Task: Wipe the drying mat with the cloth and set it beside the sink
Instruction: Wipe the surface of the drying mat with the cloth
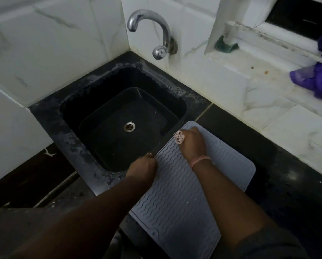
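Note:
A grey drying mat (177, 195) with wavy ridges lies flat on the black counter, just right of the black sink (92, 101). My left hand (143, 170) pinches the mat's left edge beside the sink rim. My right hand (192, 143) rests on the far part of the mat and holds a small bunched pink-and-white cloth (179, 137) against its surface. A pink band circles the right wrist.
A chrome tap (152, 28) juts from the tiled wall above the sink. A green sponge (225, 46) sits on the window ledge. A purple cloth (317, 79) lies on the white ledge at far right. The black counter (279, 184) extends right of the mat.

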`<state>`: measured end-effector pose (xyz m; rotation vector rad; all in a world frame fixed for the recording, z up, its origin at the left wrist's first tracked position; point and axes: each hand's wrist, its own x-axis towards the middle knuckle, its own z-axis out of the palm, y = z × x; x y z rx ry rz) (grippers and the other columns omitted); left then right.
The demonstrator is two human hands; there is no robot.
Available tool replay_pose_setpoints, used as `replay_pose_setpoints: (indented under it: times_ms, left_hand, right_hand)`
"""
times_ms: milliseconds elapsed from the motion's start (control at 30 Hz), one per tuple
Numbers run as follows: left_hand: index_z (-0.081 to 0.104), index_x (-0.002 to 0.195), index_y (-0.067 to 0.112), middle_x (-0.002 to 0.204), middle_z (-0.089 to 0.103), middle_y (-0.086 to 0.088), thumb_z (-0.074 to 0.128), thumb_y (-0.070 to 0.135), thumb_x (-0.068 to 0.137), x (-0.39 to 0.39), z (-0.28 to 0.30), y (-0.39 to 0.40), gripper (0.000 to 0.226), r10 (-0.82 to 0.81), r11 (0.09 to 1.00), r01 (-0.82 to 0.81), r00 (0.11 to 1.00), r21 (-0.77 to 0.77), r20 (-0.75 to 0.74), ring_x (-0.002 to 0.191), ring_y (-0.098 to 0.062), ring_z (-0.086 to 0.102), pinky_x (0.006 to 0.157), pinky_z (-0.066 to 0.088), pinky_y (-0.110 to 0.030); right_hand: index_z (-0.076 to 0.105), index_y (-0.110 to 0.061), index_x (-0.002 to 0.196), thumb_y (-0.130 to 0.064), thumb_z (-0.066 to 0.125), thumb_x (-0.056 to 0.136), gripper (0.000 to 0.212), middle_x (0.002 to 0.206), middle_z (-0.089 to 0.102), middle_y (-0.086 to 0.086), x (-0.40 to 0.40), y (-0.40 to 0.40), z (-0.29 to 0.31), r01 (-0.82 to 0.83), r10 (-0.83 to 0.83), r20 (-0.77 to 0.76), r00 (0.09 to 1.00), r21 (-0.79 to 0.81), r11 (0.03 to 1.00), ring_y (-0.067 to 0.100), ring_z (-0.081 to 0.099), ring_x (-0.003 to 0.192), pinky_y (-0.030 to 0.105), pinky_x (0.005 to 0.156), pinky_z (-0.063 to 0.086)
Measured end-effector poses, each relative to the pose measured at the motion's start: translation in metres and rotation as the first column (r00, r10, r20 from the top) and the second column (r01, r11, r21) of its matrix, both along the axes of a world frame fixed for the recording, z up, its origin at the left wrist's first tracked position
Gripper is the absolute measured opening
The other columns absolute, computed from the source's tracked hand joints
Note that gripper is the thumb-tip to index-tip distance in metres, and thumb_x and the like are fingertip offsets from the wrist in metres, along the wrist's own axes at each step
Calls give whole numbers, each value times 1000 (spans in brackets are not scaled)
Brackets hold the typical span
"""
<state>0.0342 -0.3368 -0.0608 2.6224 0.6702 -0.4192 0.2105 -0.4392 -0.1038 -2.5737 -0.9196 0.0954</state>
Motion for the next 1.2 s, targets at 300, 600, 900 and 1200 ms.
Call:
replay_pose_setpoints:
  times_ms: [300,600,900,1200]
  left_hand:
    - [59,132,22,126,57,-7,55,22,103,33,-3,-4,29,-6,999,5,1000,53,20,106,-22,63,87,56,-37]
    - [41,149,18,136,51,-11,44,29,109,43,-14,3,43,-29,999,29,999,14,-38,114,-23,57,94,55,-38]
    - [33,153,21,133,53,-10,46,32,108,47,-13,8,48,-46,998,40,987,-45,-154,111,-22,61,94,57,-41]
    - [26,159,17,141,51,-13,59,24,101,54,-6,4,67,-48,998,37,966,-46,-255,122,-26,58,96,54,-38]
  right_hand:
    - [68,-29,100,-36,60,97,11,105,55,-4,-45,1,9,74,-63,-115,991,90,993,9,54,87,24,79,50]
    - [72,-22,107,-26,58,98,17,114,62,3,10,-1,-8,24,-19,-60,998,93,995,10,56,95,27,85,53]
    - [72,-4,105,-12,62,93,17,110,56,24,65,9,2,173,-168,-127,978,31,984,43,59,93,44,85,54]
    - [72,-9,103,-8,62,88,18,104,57,21,64,-6,15,226,-205,-110,972,223,948,39,59,91,43,84,54]
